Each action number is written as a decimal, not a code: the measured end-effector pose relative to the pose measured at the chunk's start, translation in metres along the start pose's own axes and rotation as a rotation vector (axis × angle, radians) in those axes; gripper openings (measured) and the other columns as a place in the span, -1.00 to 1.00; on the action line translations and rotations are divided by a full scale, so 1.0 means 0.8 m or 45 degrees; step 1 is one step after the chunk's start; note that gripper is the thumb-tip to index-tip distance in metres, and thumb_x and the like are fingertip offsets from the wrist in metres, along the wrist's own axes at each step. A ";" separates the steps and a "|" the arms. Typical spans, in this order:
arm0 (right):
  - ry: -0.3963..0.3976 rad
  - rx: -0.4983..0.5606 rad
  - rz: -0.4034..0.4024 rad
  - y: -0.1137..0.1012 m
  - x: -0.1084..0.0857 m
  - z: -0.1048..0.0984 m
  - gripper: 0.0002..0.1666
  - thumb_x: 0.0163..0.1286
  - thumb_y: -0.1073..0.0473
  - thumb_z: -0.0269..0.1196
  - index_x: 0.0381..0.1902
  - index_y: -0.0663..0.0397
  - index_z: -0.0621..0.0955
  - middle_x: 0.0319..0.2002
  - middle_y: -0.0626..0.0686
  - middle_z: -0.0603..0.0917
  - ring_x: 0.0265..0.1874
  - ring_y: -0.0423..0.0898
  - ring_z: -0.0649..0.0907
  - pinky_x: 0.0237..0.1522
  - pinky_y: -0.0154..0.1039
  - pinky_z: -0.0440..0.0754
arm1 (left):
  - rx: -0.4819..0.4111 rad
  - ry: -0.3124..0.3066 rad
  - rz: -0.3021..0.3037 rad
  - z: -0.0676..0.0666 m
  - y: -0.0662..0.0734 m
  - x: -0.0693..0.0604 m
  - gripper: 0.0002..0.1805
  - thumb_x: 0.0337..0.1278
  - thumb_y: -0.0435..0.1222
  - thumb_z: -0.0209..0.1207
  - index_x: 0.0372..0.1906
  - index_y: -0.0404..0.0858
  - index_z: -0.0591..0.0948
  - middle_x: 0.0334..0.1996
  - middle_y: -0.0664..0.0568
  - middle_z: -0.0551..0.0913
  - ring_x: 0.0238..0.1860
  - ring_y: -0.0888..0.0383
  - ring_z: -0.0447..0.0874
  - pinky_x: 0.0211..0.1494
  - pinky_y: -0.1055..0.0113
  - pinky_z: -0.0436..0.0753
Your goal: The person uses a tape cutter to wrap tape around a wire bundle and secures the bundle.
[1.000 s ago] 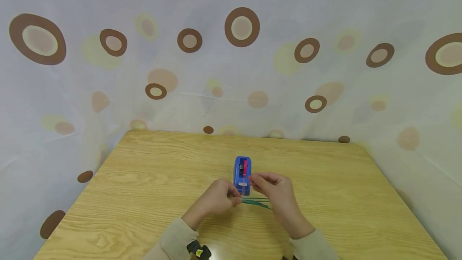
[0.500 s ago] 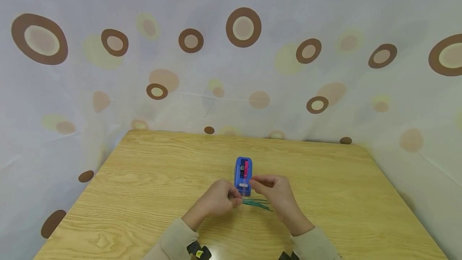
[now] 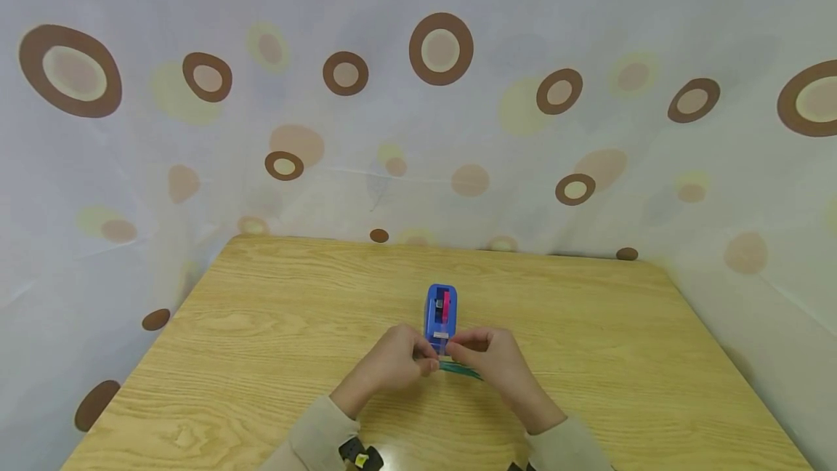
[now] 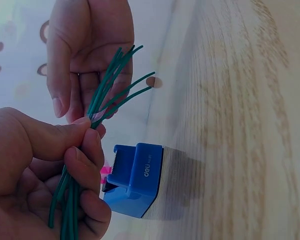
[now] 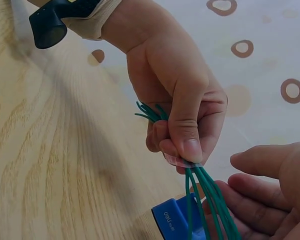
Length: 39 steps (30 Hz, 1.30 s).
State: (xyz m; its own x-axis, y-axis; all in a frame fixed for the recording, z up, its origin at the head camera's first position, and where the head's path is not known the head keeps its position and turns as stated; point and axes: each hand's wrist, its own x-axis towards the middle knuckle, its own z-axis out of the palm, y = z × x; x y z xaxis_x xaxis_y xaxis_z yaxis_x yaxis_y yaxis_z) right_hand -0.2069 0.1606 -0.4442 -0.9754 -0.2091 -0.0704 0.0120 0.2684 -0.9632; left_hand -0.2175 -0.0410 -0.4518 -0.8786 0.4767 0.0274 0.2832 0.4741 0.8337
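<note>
Right wrist view shows the green strands (image 5: 217, 202) in the left grip (image 5: 175, 95), pinched between thumb and fingers, with short ends sticking out behind the hand and a looser spread toward the right grip (image 5: 290, 182). A piece of clear tape (image 5: 176, 161) sits on the bunch just beside the left thumb tip; how far round it goes cannot be told. The right grip is just beside the spread, thumb and fingers a narrow gap apart, with nothing visible between them; whether it touches the strands is unclear. In the head view the bunch is above the bench (image 3: 261, 347), near the front of the blue dispenser (image 5: 172, 217).

The strands look light, thin and springy, likely to bend without breaking and to slide past one another under a slack pinch. Their smooth surface may be slightly slippery, but they seem far from fragile. The best hold appears to be close to the tape, where they lie together; the fanned tips would probably give only a few at once. The tape is probably limp and sticky, best taken by its free edge.
</note>
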 end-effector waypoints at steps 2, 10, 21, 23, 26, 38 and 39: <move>0.002 -0.025 0.002 0.001 -0.001 0.001 -0.71 0.33 0.17 0.37 -0.12 0.31 0.71 -0.17 0.06 0.73 -0.14 -0.06 0.67 -0.11 -0.20 0.65 | -0.003 0.000 0.006 0.001 -0.001 0.000 -0.89 0.16 -0.41 0.31 -0.44 -0.30 0.77 -0.53 0.19 0.62 -0.53 0.29 0.48 -0.49 0.42 0.45; -0.069 -0.080 -0.032 0.010 -0.001 0.001 -0.74 0.32 0.13 0.38 -0.18 0.25 0.73 -0.19 0.03 0.73 -0.18 -0.08 0.67 -0.14 -0.22 0.64 | 0.003 0.000 -0.007 0.002 0.000 0.000 -0.89 0.17 -0.41 0.31 -0.44 -0.30 0.77 -0.53 0.19 0.62 -0.52 0.28 0.49 -0.47 0.41 0.46; -0.141 -0.101 -0.082 0.020 -0.001 0.001 -0.78 0.30 0.18 0.39 -0.21 0.27 0.73 -0.21 0.03 0.72 -0.25 -0.10 0.66 -0.23 -0.24 0.62 | 0.023 0.013 -0.005 0.005 -0.003 0.000 -0.89 0.15 -0.42 0.32 -0.45 -0.25 0.77 -0.50 0.20 0.62 -0.48 0.28 0.51 -0.44 0.39 0.50; -0.145 -0.087 -0.074 0.020 -0.001 0.001 -0.77 0.31 0.20 0.38 -0.21 0.30 0.72 -0.22 0.01 0.71 -0.27 -0.11 0.66 -0.25 -0.24 0.61 | 0.028 0.016 -0.005 0.005 -0.004 0.000 -0.88 0.15 -0.42 0.32 -0.45 -0.24 0.78 -0.50 0.20 0.62 -0.49 0.28 0.50 -0.45 0.40 0.50; -0.156 -0.052 -0.057 0.020 -0.001 0.002 -0.76 0.30 0.21 0.38 -0.21 0.34 0.71 -0.23 0.00 0.71 -0.28 -0.10 0.66 -0.24 -0.21 0.62 | 0.031 0.017 -0.010 0.006 -0.005 0.000 -0.88 0.16 -0.41 0.31 -0.45 -0.23 0.78 -0.50 0.22 0.61 -0.50 0.28 0.50 -0.46 0.41 0.48; -0.190 -0.017 -0.055 0.025 -0.003 0.009 -0.75 0.26 0.21 0.42 -0.24 0.30 0.66 -0.31 0.08 0.72 -0.30 -0.06 0.71 -0.23 -0.29 0.64 | 0.057 0.025 -0.029 0.007 -0.007 0.003 -0.88 0.16 -0.40 0.31 -0.45 -0.20 0.78 -0.50 0.21 0.60 -0.49 0.28 0.49 -0.45 0.42 0.48; -0.188 -0.023 -0.063 0.025 -0.004 0.010 -0.76 0.26 0.21 0.42 -0.24 0.30 0.66 -0.31 0.07 0.72 -0.31 -0.07 0.70 -0.24 -0.30 0.63 | 0.059 0.026 -0.027 0.008 -0.008 0.003 -0.88 0.16 -0.40 0.32 -0.45 -0.20 0.77 -0.50 0.21 0.60 -0.49 0.28 0.49 -0.46 0.42 0.47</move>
State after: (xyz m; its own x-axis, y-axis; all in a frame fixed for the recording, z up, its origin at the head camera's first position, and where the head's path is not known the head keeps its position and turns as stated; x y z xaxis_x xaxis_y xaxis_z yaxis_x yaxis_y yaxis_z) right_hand -0.2022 0.1595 -0.4653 -0.9315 -0.3585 -0.0615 -0.0406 0.2705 -0.9619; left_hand -0.2193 -0.0381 -0.4602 -0.8923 0.4509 0.0217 0.2813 0.5178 0.8079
